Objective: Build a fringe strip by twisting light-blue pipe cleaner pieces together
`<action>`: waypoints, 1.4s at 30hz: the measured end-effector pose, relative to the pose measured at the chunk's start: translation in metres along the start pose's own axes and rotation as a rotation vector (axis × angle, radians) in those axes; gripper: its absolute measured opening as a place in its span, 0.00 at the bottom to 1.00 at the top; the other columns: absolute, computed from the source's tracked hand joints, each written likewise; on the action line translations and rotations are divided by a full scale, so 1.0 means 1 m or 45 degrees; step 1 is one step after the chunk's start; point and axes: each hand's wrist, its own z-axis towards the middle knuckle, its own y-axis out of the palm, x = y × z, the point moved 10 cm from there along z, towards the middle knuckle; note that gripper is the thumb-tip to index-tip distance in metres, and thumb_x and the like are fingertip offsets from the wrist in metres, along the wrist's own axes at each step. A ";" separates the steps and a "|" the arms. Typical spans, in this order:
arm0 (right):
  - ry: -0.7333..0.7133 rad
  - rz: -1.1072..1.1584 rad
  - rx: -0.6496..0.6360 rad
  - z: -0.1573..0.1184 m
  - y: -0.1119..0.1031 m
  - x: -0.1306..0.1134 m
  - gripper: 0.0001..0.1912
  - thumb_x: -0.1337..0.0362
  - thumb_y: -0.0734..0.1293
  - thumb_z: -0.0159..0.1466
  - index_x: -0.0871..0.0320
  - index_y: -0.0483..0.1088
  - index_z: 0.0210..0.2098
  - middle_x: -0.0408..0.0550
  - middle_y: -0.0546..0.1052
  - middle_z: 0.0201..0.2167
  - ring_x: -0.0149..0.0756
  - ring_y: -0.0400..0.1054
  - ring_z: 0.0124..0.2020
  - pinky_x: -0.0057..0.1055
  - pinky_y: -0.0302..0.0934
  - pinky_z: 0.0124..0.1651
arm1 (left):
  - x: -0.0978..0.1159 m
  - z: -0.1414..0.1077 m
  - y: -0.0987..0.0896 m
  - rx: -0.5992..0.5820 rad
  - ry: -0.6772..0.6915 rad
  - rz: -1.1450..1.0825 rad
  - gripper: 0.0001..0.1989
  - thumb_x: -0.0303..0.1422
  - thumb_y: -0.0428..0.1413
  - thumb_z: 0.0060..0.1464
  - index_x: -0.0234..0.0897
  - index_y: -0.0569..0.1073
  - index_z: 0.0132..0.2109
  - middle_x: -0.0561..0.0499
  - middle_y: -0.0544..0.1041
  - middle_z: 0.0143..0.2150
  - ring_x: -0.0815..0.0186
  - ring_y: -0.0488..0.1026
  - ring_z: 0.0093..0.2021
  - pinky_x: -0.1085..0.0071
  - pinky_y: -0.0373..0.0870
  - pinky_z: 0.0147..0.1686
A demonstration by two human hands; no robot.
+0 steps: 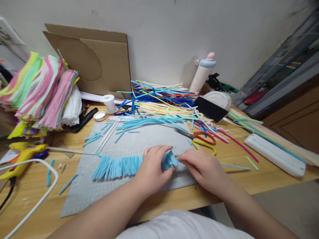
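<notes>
A long row of short light-blue fuzzy sticks (117, 167) lies side by side on the grey cutting mat (77, 196). My left hand (156, 166) is curved around the right part of this row, its thumb and fingers on either side of the sticks. At the row's right end is my right hand (199, 166), with thumb and fingertips pinched together; whatever is between them is too small to make out. Beyond my hands lie scissors (203, 138) with red and yellow handles. Longer blue stems (149, 123) rest on the mat's far part.
A yellow glue gun (25, 154) with its cord is at the left, below bundled colourful stems (37, 89). Cardboard (112, 63) leans on the wall. Farther back stand a bottle (200, 76) and a black phone (211, 109). A white power strip (274, 155) lies at the right.
</notes>
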 end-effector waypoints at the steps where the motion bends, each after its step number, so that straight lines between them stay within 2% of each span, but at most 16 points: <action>1: 0.004 0.001 -0.004 0.001 0.000 0.001 0.09 0.70 0.58 0.66 0.56 0.69 0.39 0.46 0.74 0.33 0.35 0.66 0.36 0.30 0.57 0.37 | 0.000 0.000 0.000 -0.002 0.001 -0.001 0.29 0.29 0.59 0.47 0.43 0.61 0.56 0.49 0.70 0.54 0.60 0.65 0.55 0.59 0.53 0.55; 9: 0.001 -0.029 0.004 0.003 -0.002 0.006 0.10 0.72 0.58 0.65 0.55 0.69 0.38 0.46 0.73 0.33 0.35 0.65 0.36 0.30 0.56 0.38 | 0.001 0.000 -0.002 0.002 0.007 -0.007 0.29 0.30 0.59 0.47 0.43 0.61 0.56 0.49 0.70 0.55 0.61 0.65 0.56 0.59 0.53 0.55; 17: -0.008 0.027 -0.003 0.006 0.001 0.002 0.09 0.71 0.58 0.65 0.55 0.69 0.38 0.45 0.74 0.33 0.34 0.66 0.36 0.28 0.56 0.38 | -0.004 0.000 -0.001 0.028 -0.062 0.007 0.27 0.31 0.59 0.48 0.42 0.62 0.55 0.49 0.71 0.55 0.60 0.65 0.55 0.58 0.52 0.56; 28: -0.034 -0.215 0.021 0.008 0.000 -0.002 0.12 0.72 0.57 0.65 0.56 0.71 0.38 0.46 0.73 0.32 0.36 0.64 0.36 0.29 0.54 0.37 | -0.005 0.000 -0.004 0.050 -0.058 -0.013 0.27 0.32 0.59 0.48 0.42 0.62 0.55 0.50 0.71 0.55 0.60 0.65 0.55 0.57 0.52 0.56; 34: -0.031 -0.090 -0.051 0.009 0.009 -0.006 0.10 0.71 0.57 0.65 0.56 0.69 0.35 0.46 0.72 0.30 0.34 0.64 0.34 0.28 0.55 0.36 | -0.005 -0.001 -0.004 0.041 -0.058 -0.015 0.27 0.32 0.60 0.47 0.42 0.62 0.55 0.48 0.71 0.54 0.59 0.66 0.54 0.57 0.53 0.55; 39: 0.044 0.046 -0.029 0.011 0.007 0.004 0.09 0.71 0.58 0.64 0.56 0.68 0.37 0.46 0.74 0.33 0.34 0.66 0.36 0.29 0.57 0.37 | -0.006 -0.001 -0.003 0.031 -0.079 0.025 0.31 0.34 0.62 0.44 0.41 0.62 0.56 0.48 0.71 0.55 0.58 0.66 0.55 0.56 0.53 0.55; 42: 0.053 0.121 -0.038 0.012 0.009 0.007 0.09 0.71 0.58 0.64 0.56 0.68 0.37 0.46 0.74 0.34 0.34 0.67 0.36 0.29 0.59 0.38 | -0.007 -0.001 -0.002 0.038 -0.094 0.048 0.29 0.32 0.61 0.46 0.41 0.62 0.56 0.47 0.71 0.55 0.58 0.66 0.55 0.55 0.52 0.56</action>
